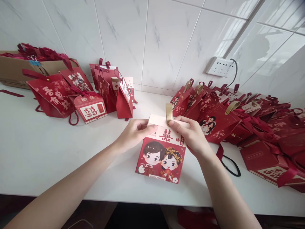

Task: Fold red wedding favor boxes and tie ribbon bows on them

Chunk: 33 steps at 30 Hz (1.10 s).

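Both of my hands hold a red and white gift box above the white table, its printed front with two cartoon figures facing me. My left hand is closed on the box's upper left edge, thumb on the white flap. At the upper right, my right hand pinches the flap, its thumb by the base of a gold ribbon handle. That handle stands up as a loop from the top of the box. The fingers behind the flap are partly hidden.
Several red gift boxes crowd the right side of the table. More boxes stand at the back left, near a cardboard carton of red ribbons. A black hair tie lies to the right. A power strip is on the tiled wall.
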### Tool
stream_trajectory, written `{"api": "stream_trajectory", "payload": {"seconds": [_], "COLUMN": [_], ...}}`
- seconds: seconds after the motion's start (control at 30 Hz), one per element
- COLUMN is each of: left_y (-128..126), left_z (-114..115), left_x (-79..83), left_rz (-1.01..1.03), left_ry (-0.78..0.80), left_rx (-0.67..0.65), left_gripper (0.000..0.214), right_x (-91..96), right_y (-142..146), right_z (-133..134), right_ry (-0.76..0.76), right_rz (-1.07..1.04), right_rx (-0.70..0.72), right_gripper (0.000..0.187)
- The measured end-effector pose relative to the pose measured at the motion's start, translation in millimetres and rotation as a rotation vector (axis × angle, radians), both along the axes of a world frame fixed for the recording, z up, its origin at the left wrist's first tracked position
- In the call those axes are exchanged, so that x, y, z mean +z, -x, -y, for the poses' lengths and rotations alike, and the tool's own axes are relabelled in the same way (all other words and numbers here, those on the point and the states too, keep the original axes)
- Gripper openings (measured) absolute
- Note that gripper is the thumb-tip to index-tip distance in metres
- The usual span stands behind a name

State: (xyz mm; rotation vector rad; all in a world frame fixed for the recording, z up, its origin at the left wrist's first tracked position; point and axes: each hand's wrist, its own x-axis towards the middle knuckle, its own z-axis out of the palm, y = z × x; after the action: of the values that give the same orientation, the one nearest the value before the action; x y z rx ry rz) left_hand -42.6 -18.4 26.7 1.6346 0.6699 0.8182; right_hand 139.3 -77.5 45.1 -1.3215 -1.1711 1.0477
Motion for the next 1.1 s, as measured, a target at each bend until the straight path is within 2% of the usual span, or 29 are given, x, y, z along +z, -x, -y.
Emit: {"api": "stream_trajectory", "payload": {"seconds": [0.17,0.37,0.43,0.53,0.67,0.73,0.83,0.9,1.0,1.1], "left_y": [-0.3,1.6,1.5,1.5,6.0,9.7,14.3,15.4,13.1,6.0], "left_z": [-1.9,1.1,2.9,3.9,0.5,-4.2,-15.5,-23.6,-31.3,-32.9], "left_x": [-1.8,-0.5,0.8,2.2,-4.0,-12.7,-29.0,-38.7,-49.2,-57.2], "left_rz": [0.004,0.068,0.066,0.044,0.041,0.082,0.223,0.19,-0.045,-0.241], "left_ry": [-0.029,-0.018,-0.097,-0.275,-0.447,-0.52,-0.624,-0.661,-0.769,-0.907], "left_rx": [0.036,-0.002,0.091,0.298,0.523,0.544,0.392,0.346,0.343,0.325], "left_gripper": [0.03,0.029,0.033,0.04,0.037,0.033,0.037,0.034,0.027,0.022], "right_x": [-0.2,2.7,4.1,3.5,-1.9,-4.2,-5.8,-6.2,-5.9,-2.2], "right_y": [-0.7,4.4,7.4,9.9,9.0,8.0,5.2,0.1,-17.5,-45.3], "right_z": [-0.9,3.2,6.6,8.9,2.3,-1.0,4.9,20.8,64.5,128.6], "right_ry": [-0.007,-0.072,-0.098,-0.171,-0.368,-0.5,-0.619,-0.649,-0.693,-0.695], "right_rz": [-0.024,0.054,0.122,0.227,0.383,0.562,0.744,0.754,0.76,0.781], "right_rx": [0.013,0.029,0.059,0.101,0.079,0.006,-0.097,-0.19,-0.443,-0.801], "right_gripper": [0.035,0.035,0.033,0.028,0.018,0.015,0.015,0.012,0.013,0.011]}}
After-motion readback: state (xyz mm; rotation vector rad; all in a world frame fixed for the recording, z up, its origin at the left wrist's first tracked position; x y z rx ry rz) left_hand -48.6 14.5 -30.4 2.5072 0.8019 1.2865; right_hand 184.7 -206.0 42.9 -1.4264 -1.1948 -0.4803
